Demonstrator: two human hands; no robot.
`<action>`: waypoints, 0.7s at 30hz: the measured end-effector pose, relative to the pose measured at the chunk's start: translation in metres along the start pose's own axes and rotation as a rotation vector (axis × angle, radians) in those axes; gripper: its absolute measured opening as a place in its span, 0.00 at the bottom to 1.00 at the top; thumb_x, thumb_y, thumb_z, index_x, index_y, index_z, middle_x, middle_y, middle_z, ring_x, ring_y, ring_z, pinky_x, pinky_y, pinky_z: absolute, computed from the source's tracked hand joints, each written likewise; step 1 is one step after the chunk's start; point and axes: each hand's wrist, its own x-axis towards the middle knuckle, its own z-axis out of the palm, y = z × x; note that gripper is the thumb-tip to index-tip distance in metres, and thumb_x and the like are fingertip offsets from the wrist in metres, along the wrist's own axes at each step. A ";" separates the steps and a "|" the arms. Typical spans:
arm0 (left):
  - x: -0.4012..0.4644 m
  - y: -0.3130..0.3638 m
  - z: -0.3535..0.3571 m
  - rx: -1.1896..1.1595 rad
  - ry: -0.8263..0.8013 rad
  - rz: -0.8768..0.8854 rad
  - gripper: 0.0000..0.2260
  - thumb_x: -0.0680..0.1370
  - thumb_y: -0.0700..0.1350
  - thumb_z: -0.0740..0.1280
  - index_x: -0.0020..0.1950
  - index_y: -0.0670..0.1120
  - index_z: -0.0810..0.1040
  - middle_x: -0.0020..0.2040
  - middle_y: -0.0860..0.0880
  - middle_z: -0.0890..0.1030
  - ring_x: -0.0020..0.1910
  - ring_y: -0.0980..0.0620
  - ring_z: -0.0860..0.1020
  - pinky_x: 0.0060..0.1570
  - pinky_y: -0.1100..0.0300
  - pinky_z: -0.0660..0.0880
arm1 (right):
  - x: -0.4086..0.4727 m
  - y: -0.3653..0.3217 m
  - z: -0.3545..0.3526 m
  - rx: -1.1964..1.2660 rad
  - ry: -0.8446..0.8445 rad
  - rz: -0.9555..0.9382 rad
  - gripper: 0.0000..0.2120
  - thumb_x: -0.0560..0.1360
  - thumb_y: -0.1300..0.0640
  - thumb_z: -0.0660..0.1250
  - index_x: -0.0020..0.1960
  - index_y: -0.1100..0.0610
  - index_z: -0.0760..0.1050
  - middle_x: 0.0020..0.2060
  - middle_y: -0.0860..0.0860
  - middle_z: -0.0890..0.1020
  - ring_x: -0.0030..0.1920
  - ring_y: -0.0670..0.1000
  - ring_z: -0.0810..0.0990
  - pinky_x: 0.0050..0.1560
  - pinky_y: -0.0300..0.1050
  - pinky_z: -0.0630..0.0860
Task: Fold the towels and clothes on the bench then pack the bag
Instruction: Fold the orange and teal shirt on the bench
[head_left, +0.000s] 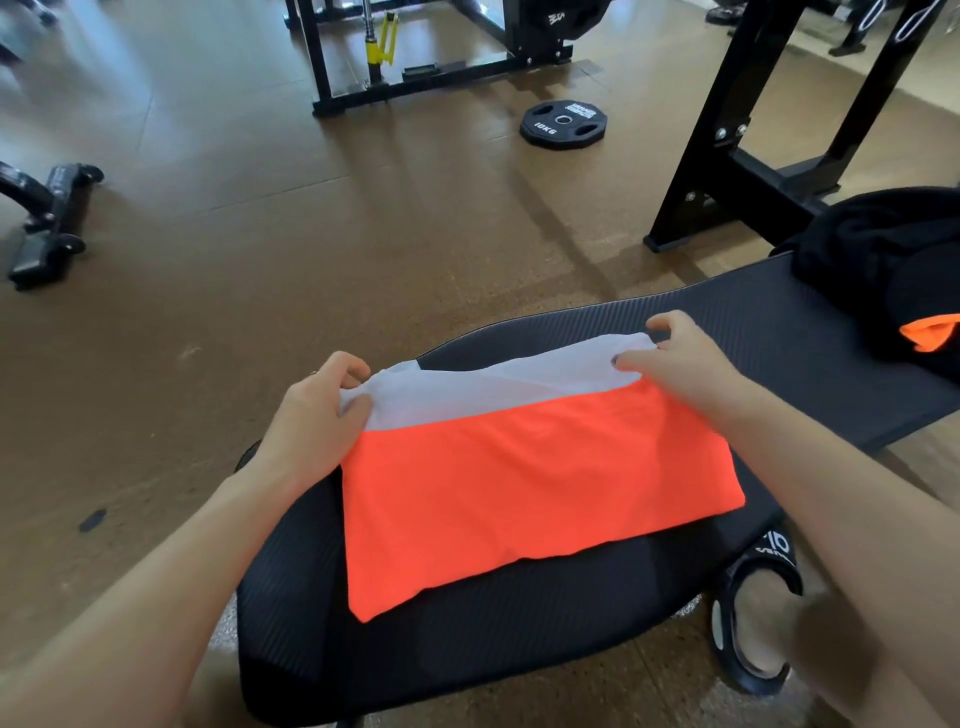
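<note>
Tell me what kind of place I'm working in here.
Most likely a gym: a round black 10KG weight plate lies on the brown floor, black steel rack frames stand around, and the orange-and-white garment lies on a black padded bench.

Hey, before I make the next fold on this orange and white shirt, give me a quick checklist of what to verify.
1. Left hand pinches the far left corner of the orange and white shirt: ok.
2. Right hand pinches the far right corner: ok.
3. Shirt lies flat on the black padded bench, no large wrinkles: ok.
4. Near edge stays on the bench, not hanging off: ok.
5. Black clothing pile on the bench's far right lies apart from the shirt: ok.
6. Bag ready for packing: cannot tell, none in view.
</note>
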 end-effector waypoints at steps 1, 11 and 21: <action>0.001 0.001 0.000 0.000 0.014 0.006 0.11 0.78 0.40 0.64 0.55 0.54 0.75 0.50 0.54 0.79 0.51 0.51 0.77 0.44 0.63 0.72 | 0.001 0.000 0.001 0.004 0.042 -0.036 0.27 0.75 0.55 0.72 0.71 0.54 0.68 0.58 0.52 0.77 0.59 0.54 0.77 0.53 0.47 0.69; 0.008 0.006 0.004 -0.011 0.163 0.096 0.11 0.78 0.36 0.63 0.52 0.52 0.76 0.49 0.54 0.81 0.51 0.50 0.76 0.50 0.52 0.72 | 0.007 0.002 0.013 -0.039 0.274 -0.212 0.12 0.79 0.62 0.60 0.61 0.54 0.72 0.48 0.51 0.80 0.49 0.53 0.77 0.45 0.47 0.70; 0.018 0.009 0.010 0.067 0.096 0.051 0.12 0.79 0.35 0.60 0.46 0.50 0.77 0.43 0.55 0.76 0.47 0.49 0.74 0.47 0.50 0.72 | 0.017 0.007 0.023 -0.337 0.308 -0.144 0.15 0.78 0.61 0.61 0.64 0.57 0.65 0.56 0.57 0.76 0.49 0.61 0.77 0.46 0.53 0.72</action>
